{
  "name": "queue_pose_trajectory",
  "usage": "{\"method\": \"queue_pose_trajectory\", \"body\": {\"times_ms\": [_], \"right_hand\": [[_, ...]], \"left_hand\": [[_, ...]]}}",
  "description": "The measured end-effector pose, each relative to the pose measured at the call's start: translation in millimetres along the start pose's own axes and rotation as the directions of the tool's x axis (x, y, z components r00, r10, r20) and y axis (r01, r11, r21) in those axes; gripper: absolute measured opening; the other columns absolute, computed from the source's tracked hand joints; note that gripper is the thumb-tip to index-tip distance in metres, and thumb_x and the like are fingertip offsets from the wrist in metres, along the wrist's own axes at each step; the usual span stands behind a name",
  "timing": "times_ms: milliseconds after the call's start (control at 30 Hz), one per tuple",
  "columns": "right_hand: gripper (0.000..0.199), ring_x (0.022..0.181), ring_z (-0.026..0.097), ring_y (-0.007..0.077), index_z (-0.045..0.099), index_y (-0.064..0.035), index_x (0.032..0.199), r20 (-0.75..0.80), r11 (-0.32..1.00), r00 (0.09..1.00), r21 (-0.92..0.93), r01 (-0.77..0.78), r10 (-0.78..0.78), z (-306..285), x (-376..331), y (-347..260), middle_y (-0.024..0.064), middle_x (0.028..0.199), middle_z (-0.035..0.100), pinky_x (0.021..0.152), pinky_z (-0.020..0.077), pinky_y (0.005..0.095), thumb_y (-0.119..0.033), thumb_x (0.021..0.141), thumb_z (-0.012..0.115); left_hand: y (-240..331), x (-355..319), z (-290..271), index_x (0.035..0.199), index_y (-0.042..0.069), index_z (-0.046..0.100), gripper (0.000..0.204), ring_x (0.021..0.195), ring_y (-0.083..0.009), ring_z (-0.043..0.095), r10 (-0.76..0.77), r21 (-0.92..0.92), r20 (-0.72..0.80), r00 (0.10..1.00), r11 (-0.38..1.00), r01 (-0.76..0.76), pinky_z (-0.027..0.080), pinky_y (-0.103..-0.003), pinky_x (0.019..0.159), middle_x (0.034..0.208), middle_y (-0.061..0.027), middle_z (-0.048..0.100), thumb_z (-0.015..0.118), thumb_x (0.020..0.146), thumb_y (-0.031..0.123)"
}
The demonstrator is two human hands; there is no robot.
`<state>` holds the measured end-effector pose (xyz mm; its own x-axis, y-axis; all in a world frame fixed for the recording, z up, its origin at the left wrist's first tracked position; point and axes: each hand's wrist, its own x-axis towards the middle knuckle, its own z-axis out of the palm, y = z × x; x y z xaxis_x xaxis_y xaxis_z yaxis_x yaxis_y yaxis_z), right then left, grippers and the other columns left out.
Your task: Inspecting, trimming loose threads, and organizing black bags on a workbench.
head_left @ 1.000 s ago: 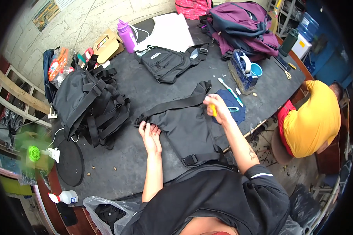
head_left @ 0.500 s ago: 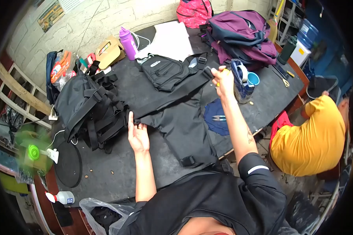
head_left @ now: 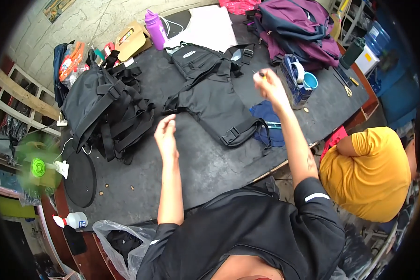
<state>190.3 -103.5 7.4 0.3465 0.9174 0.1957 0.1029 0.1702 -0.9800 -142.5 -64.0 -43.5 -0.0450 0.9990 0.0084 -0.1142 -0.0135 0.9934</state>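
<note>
Pinching a small thin tool [head_left: 261, 73], the right hand [head_left: 269, 86] is raised over the black bag [head_left: 217, 105]; the left hand [head_left: 165, 135] is held open beside it.

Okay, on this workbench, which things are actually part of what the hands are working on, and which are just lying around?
In use:
- flat black fabric bag piece with straps and buckles
- small thin tool pinched in right hand
- left hand, open, raised beside the piece

Lying about:
- big black backpack
- purple plastic bottle
- maroon backpack
- blue cup
- white spray bottle
</note>
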Motion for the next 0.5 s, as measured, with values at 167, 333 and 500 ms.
{"method": "queue_pose_trajectory", "body": {"times_ms": [167, 333, 500], "right_hand": [[0.022, 0.055, 0.047, 0.0051, 0.056, -0.0057, 0.077, 0.090, 0.979, 0.979, -0.108, -0.173, 0.183, 28, -104, -5, -0.0033, 0.067, 0.052, 0.052, 0.0379, 0.0224, -0.021, 0.083, 0.071], [0.028, 0.052, 0.050, 0.0067, 0.056, -0.0030, 0.106, 0.419, 0.930, 0.831, -0.115, -0.350, 0.365, 57, -159, 13, -0.0004, 0.064, 0.055, 0.049, 0.0385, 0.0239, -0.016, 0.085, 0.067], [0.038, 0.048, 0.042, 0.0035, 0.049, -0.0080, 0.121, 0.313, 0.853, 0.844, 0.155, -0.498, 0.435, 41, -166, 41, -0.0003, 0.064, 0.056, 0.044, 0.0306, 0.0204, -0.010, 0.086, 0.064]], "left_hand": [[1, -33, 54, 0.101, -0.001, 0.068, 0.016, 0.089, -0.0100, 0.060, 0.091, -0.030, 0.333, 0.938, 0.996, -0.086, 0.047, -0.024, 0.082, 0.097, -0.0030, 0.069, 0.059, 0.092, 0.008], [-7, -47, 110, 0.129, -0.002, 0.052, 0.062, 0.081, -0.0209, 0.063, 0.262, 0.416, 0.629, 0.732, 0.681, -0.602, 0.049, -0.032, 0.073, 0.089, -0.0158, 0.066, 0.073, 0.078, 0.027], [-3, -23, 100, 0.103, -0.004, 0.066, 0.034, 0.078, -0.0177, 0.060, -0.245, 0.447, 0.813, 0.527, 0.843, -0.298, 0.047, -0.032, 0.073, 0.093, -0.0098, 0.065, 0.069, 0.076, 0.018]]}}
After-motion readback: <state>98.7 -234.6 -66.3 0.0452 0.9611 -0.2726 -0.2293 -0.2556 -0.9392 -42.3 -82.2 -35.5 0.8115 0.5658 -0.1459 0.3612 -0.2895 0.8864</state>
